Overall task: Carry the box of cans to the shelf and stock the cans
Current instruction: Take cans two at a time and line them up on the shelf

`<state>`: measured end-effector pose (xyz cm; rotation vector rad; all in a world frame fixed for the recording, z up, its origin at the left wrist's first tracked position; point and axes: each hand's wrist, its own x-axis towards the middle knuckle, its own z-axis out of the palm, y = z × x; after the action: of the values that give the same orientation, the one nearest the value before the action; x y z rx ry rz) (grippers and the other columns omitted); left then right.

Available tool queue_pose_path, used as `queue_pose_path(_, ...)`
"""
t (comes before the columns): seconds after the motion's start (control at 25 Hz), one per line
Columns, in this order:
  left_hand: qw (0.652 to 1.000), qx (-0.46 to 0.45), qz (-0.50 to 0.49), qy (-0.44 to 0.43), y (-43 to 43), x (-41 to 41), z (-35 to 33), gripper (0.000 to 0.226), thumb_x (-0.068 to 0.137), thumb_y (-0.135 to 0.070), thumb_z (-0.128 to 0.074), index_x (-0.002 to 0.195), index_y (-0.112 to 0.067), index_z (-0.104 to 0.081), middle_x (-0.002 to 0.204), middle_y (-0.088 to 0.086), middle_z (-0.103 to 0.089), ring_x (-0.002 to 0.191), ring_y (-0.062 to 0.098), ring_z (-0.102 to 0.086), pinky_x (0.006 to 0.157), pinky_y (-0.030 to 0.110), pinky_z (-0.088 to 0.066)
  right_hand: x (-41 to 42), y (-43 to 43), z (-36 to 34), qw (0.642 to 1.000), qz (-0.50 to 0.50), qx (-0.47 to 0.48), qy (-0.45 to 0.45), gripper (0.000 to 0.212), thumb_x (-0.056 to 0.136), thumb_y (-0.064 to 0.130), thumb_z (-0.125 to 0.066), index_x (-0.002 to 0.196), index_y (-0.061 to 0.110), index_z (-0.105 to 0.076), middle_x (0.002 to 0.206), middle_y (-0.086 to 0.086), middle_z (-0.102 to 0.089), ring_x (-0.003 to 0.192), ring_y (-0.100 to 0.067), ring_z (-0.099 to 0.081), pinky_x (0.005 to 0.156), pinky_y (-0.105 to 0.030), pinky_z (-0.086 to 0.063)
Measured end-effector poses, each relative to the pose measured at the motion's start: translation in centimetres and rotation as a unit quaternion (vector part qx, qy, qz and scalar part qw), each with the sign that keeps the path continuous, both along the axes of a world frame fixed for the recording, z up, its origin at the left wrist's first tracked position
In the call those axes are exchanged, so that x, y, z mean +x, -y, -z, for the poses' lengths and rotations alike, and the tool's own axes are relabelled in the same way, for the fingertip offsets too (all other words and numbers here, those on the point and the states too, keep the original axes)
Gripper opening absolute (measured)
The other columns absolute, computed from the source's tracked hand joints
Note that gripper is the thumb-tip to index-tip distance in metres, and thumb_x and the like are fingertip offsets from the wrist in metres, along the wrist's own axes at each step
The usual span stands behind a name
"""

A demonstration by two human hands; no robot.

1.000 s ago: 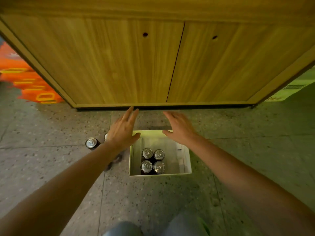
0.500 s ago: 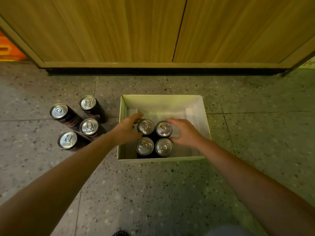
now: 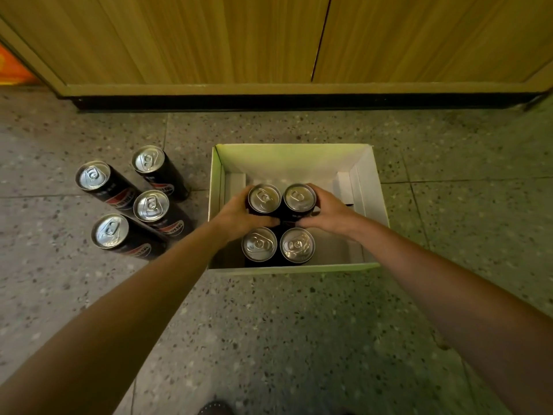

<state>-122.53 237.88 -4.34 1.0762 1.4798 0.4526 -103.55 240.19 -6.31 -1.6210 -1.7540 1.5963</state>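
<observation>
Head view, white box, four silver-topped black cans inside, fingers of each hand clasping one far can

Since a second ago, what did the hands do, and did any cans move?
Both hands came down from the cabinet into the box. The left hand now grips the far-left can; the right hand grips the far-right can. The two near cans stayed in the box, and the four cans on the floor look unmoved.

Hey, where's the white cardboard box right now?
In the head view, the white cardboard box sits on the speckled floor, centre-right, before the wooden cabinet, right of four black cans standing outside it.
</observation>
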Motion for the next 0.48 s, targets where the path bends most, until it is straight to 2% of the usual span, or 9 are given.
queue_pose_path(0.16, 1.0, 0.014, -0.016, -0.018, -0.4, 0.2, 0.1, 0.068, 0.065, 0.003, -0.078, 0.126, -0.01, -0.05, 0.111, 0.0, -0.057, 0.105, 0.011, -0.05, 0.092, 0.025, -0.038, -0.7, -0.6, -0.2, 0.999, 0.024, -0.032, -0.033, 0.071, 0.066, 0.006, -0.079, 0.128, 0.014, -0.046, 0.116, 0.003, -0.057, 0.11, -0.01, -0.05, 0.096, -0.024, -0.036)
queue_pose_path(0.36, 0.996, 0.059, -0.056, -0.035, -0.3, 0.3, -0.4, 0.062, 0.061, -0.007, -0.083, 0.117, -0.01, -0.058, 0.105, 0.001, -0.064, 0.098, 0.012, -0.057, 0.085, 0.025, -0.043, -1.1, -0.3, -0.7, 0.998, 0.06, 0.013, -0.029, 0.063, 0.058, 0.009, -0.085, 0.114, 0.011, -0.056, 0.108, -0.001, -0.064, 0.103, -0.016, -0.059, 0.091, -0.027, -0.045)
queue_pose_path(0.48, 0.993, 0.094, -0.046, -0.049, -1.3, 0.4, -3.8, 0.061, 0.059, -0.014, -0.085, 0.114, -0.013, -0.06, 0.104, -0.002, -0.065, 0.099, 0.011, -0.059, 0.088, 0.026, -0.044, -1.0, -0.7, -4.7, 0.996, 0.08, 0.028, -0.025, 0.062, 0.058, 0.012, -0.085, 0.114, 0.012, -0.057, 0.112, -0.003, -0.065, 0.104, -0.015, -0.059, 0.093, -0.028, -0.046)
